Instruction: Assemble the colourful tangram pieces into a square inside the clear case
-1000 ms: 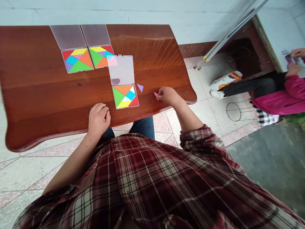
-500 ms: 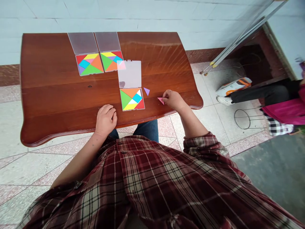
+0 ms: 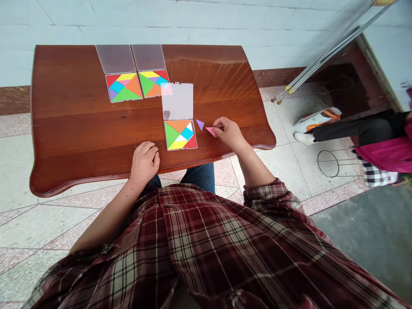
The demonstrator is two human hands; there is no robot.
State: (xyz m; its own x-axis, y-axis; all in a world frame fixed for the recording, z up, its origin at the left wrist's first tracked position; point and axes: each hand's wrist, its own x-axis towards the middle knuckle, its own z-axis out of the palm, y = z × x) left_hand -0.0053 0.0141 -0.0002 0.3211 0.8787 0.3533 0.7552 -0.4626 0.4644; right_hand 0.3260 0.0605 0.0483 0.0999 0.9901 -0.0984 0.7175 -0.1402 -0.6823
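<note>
My right hand pinches a pink triangle tangram piece by its right side, at the tabletop. Just left of that piece lies a loose purple triangle. The nearest tangram case has its clear lid folded back, away from me. In its tray sit orange, green, blue, yellow and red pieces, with two white gaps showing between them. My left hand rests on the table left of this case, fingers loosely bent and holding nothing.
Two more tangram cases lie farther back with lids open; the near lid overlaps one. The wooden table stands against a white wall. To the right are crutches, a bag, a wire ring frame and a seated person's leg.
My right hand has moved a little left with the pink triangle, closer to the purple one, and the piece has turned slightly. My left hand stays in place on the table.
</note>
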